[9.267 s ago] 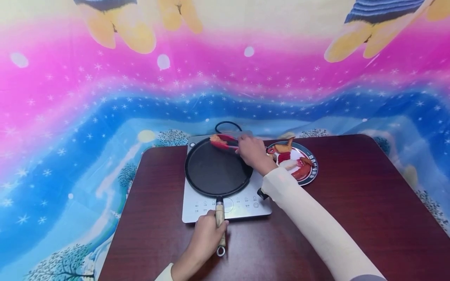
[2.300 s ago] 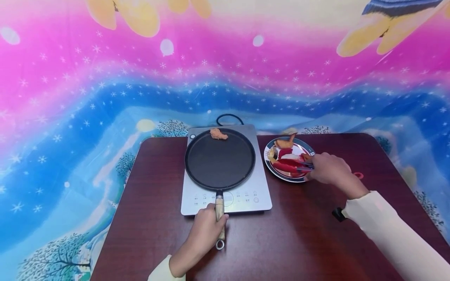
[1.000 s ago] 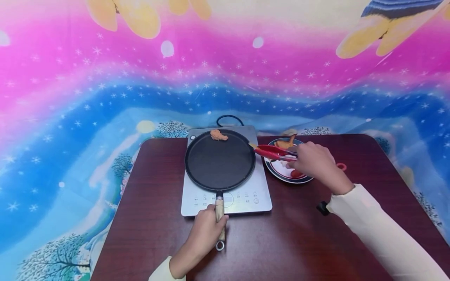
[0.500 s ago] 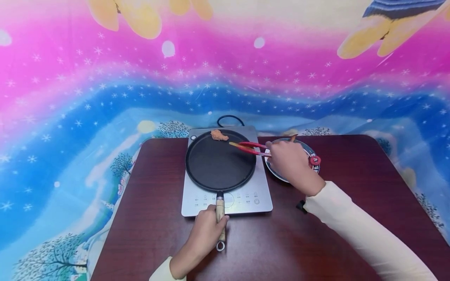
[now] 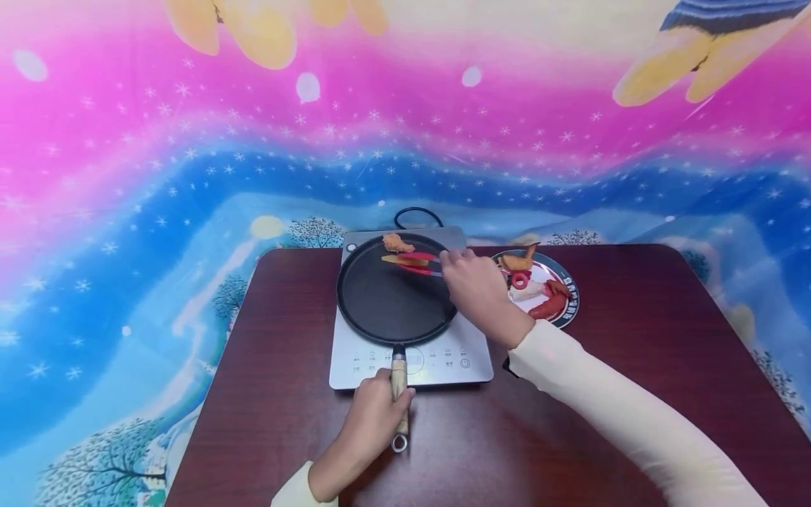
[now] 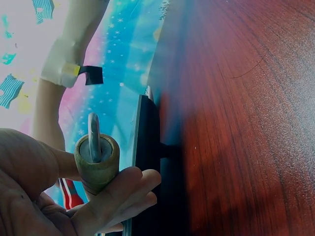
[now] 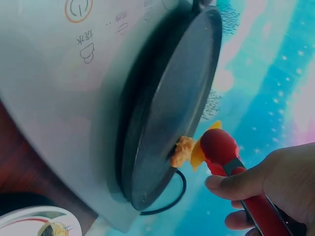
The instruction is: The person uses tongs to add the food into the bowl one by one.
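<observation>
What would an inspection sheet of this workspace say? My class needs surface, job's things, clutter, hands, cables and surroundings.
Surface: dark red-brown, wood-grained table.
Job's things: round black flat pan with pale wooden handle, on a silver rectangular cooktop; orange-brown crumbly piece near the pan's far edge; thin yellow strip in red-tipped tongs over the pan; round white dark-rimmed plate bearing assorted food pieces.
Clutter: nothing seen.
Hands: left hand grips the handle; right hand grips the tongs.
Cables: thin black loop behind the cooktop, probably its cord; no plug visible.
Surroundings: pink-and-blue printed cloth backdrop with snowflakes and trees.
</observation>
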A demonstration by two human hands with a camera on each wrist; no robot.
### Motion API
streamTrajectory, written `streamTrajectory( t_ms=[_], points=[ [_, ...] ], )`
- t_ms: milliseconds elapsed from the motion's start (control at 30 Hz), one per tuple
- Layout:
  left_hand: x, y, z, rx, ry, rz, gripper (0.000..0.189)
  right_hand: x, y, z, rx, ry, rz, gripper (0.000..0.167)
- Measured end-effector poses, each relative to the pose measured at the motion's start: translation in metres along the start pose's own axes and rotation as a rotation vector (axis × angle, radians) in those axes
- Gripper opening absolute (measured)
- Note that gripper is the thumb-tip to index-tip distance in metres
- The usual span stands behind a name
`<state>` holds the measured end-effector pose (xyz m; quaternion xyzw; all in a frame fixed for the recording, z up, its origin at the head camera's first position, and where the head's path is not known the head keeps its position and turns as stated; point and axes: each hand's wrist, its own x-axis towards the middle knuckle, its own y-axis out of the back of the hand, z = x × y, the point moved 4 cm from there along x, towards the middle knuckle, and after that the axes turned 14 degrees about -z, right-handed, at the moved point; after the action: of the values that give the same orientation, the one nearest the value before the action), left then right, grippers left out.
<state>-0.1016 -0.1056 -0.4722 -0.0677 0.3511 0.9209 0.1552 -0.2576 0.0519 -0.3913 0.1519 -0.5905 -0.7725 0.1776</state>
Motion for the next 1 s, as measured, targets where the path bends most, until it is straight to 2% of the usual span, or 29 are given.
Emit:
streamTrajectory(
  t_ms=[133, 367, 600, 800, 1000],
  points=[
    [-0.001, 0.001, 0.0, 0.0, -0.003, 0.0, 0.034, 0.012, -0.004, -0.01, -0.032, 0.0, 0.005, 0.026],
    [-0.001, 0.001, 0.0, -0.003, -0.011, -0.002, 0.031, 0.031, -0.01, -0.02, -0.018, 0.016, 0.051, 0.013],
    [0.0, 0.003, 0.0, 0.034, -0.012, 0.017, 0.03, 0.043, -0.009, -0.036, -0.086, 0.043, 0.042, 0.025],
    [0.0, 0.003, -0.001, 0.045, 0.002, 0.022, 0.033, 0.048, -0.008, -0.046, -0.107, 0.066, 0.08, 0.012],
    [0.0, 0.003, -0.002, 0.034, -0.007, 0.02, 0.032, 0.053, -0.009, -0.049, -0.119, 0.068, 0.072, 0.014]
  ],
)
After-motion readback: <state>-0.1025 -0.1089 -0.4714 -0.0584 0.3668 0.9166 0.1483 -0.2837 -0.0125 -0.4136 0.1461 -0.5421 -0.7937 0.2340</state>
